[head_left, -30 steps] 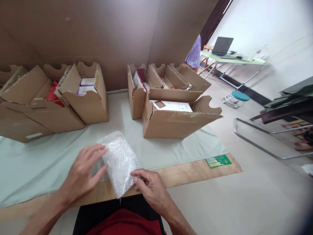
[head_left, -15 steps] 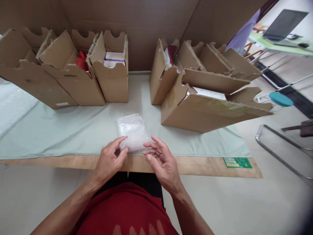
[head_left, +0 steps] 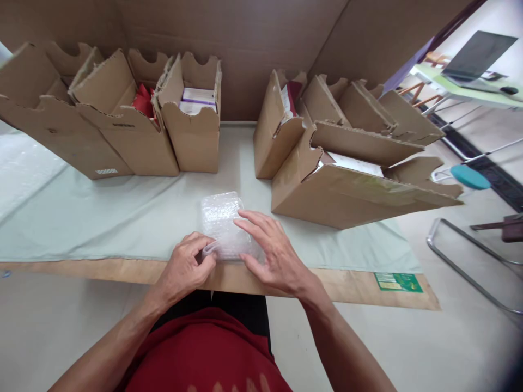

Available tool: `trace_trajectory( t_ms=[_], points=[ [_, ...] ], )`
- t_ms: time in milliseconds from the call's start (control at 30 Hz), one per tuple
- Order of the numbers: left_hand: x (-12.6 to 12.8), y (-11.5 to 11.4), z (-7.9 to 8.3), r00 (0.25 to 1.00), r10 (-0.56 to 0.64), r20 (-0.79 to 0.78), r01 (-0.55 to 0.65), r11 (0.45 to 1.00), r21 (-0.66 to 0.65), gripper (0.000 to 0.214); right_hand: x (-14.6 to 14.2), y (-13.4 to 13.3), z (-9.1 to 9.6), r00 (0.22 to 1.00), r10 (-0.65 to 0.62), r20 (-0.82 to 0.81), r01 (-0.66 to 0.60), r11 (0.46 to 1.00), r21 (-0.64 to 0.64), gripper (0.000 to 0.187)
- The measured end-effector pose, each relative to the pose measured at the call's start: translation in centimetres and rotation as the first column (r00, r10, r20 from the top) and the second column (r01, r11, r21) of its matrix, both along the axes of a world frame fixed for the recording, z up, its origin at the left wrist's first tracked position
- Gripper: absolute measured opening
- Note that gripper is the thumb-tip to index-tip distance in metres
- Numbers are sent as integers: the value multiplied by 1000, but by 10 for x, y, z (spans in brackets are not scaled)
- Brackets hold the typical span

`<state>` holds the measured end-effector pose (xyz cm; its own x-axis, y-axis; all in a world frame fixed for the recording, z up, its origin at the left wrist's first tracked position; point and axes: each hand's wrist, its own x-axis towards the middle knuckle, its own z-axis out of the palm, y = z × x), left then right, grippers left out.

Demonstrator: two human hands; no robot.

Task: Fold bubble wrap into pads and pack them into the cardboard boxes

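Note:
A folded piece of clear bubble wrap (head_left: 223, 218) lies on the pale green cloth (head_left: 139, 212) near the table's front edge. My left hand (head_left: 189, 265) pinches its lower left corner between thumb and forefinger. Over the right side of the wrap rests my right hand (head_left: 269, 247), its fingers spread and the thumb at the lower edge. Whether anything is wrapped inside the bubble wrap, I cannot tell.
Cardboard bins stand behind, some holding white boxes (head_left: 199, 97) or a red item (head_left: 144, 100). The nearest right-hand bin (head_left: 347, 198) lies close to my right hand. More bubble wrap (head_left: 24, 169) spreads at far left. Bare wood (head_left: 122, 268) borders the front.
My right hand has moved up and left over the bubble wrap, fingers spreading. My left hand has closed on the corner. The whole view has shifted slightly.

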<state>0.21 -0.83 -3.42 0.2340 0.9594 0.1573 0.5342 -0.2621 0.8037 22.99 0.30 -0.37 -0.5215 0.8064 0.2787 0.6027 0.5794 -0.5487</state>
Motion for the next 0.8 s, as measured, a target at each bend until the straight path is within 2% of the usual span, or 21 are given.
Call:
trace_trajectory(
  t_ms=[100, 167, 300, 433, 500, 533, 633, 700, 800],
  points=[
    [-2, -2, 2, 1000, -14, 7, 14, 1000, 4, 17, 4, 18, 6, 983, 180, 39, -170, 968, -185, 73],
    [-3, -3, 3, 1000, -4, 9, 4, 1000, -29, 18, 3, 27, 2, 974, 218, 67, -190, 938, -288, 71],
    [-3, -3, 1, 999, 51, 15, -49, 994, -99, 22, 0, 30, -13, 999, 46, 14, -39, 941, -336, 48],
    [0, 3, -6, 992, 127, 2, -127, 991, -37, 23, -3, 24, -23, 995, -51, -82, 18, 932, -361, 38],
    [2, 7, -10, 988, 148, -41, -147, 989, 18, 26, -4, 20, -25, 992, -111, -59, 87, 945, -314, 39],
    [3, 10, -11, 986, 150, -71, -148, 988, 34, 28, -5, 17, -24, 987, -155, -32, 142, 958, -249, 38],
    [6, 18, -15, 974, 159, -159, -153, 987, 47, 39, -9, 3, -20, 959, -280, 37, 278, 960, 43, 33],
    [8, 23, -15, 963, 168, -210, -158, 986, 60, 43, -13, -9, -19, 966, -244, 82, 229, 960, 161, 32],
    [9, 25, -14, 958, 158, -237, -146, 987, 69, 41, -20, -19, -23, 975, -75, 208, 44, 988, 149, 39]
  ],
)
